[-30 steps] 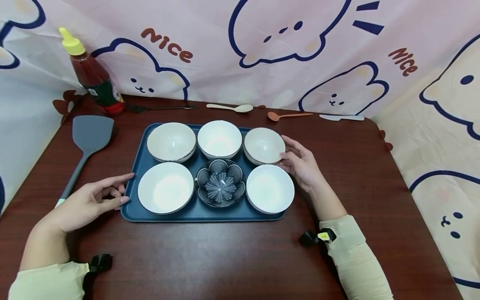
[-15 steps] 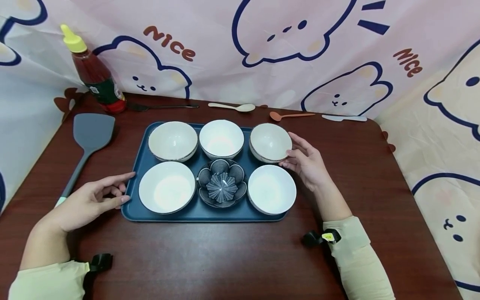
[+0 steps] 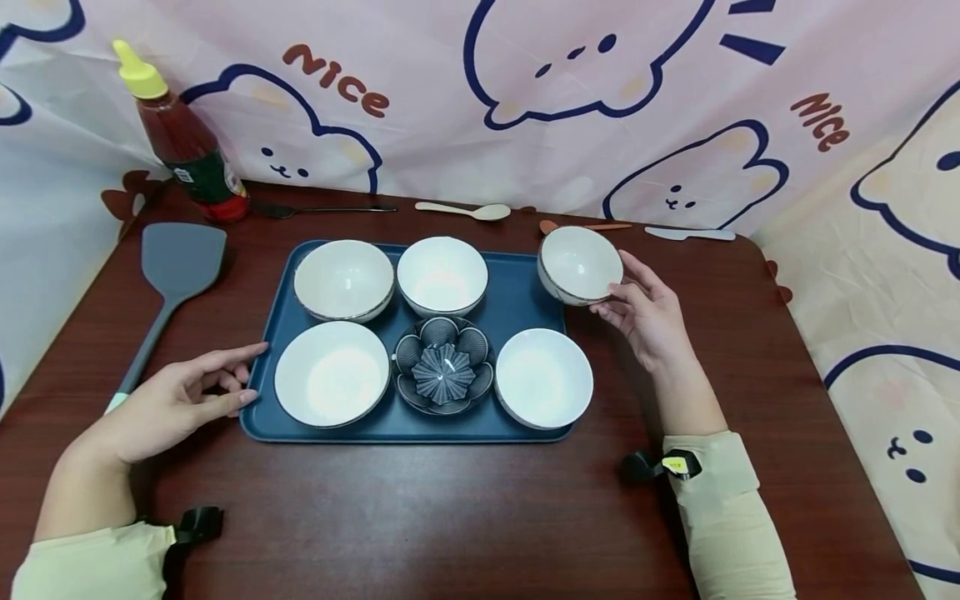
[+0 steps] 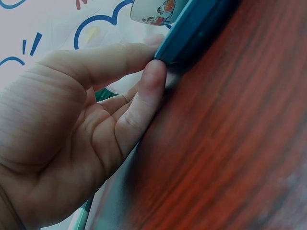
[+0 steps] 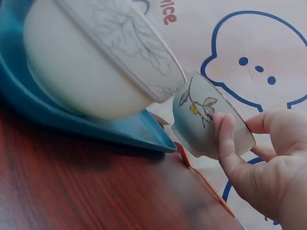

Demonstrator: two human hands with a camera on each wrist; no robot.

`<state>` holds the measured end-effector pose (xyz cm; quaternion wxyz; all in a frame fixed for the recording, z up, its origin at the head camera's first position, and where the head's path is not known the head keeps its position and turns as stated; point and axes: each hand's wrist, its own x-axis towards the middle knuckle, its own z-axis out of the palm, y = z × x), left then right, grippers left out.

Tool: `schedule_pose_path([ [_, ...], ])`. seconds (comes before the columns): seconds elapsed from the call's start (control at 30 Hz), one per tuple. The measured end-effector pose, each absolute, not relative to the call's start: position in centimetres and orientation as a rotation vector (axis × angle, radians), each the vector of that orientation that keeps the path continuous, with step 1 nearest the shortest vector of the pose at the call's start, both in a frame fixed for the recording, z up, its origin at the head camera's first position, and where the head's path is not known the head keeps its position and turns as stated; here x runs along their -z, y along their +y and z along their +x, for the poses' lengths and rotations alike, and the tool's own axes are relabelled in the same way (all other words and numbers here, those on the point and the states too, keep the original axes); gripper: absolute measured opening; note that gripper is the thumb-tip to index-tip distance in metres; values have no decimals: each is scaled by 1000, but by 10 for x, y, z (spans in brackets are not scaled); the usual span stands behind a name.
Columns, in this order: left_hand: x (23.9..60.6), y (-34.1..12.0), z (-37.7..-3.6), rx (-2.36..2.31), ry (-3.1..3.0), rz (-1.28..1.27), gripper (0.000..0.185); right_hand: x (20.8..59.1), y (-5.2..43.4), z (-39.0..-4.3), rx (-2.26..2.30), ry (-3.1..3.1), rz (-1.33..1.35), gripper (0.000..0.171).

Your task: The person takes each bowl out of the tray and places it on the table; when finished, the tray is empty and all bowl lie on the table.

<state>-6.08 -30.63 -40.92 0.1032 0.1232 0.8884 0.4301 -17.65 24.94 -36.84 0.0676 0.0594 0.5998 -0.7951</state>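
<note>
dark wooden table (image 3: 450,517) bears tray (image 3: 525,287), spatula (image 3: 176,275), bottle (image 3: 183,146) (spoons behind).

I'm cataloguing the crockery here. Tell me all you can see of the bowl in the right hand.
The bowl is small, round and looks like glazed ceramic: pale inside, with a thin dark rim. The right wrist view shows a painted sprig with leaves and yellow berries on its outer wall. It looks empty and is tilted a little. The right hand grips its near side with thumb and fingers, holding it off the table, above the tray's far right corner.
</note>
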Motion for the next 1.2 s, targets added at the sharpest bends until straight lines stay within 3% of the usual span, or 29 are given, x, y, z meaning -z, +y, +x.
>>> schedule_pose_path([
  [0.4, 410, -307, -60, -1268, 2622, 353, 54, 378, 260, -184, 2438, 1862, 427, 63],
  [1.2, 411, -306, -59, -1311, 2592, 367, 54, 391, 263, -189, 2399, 1876, 455, 66],
])
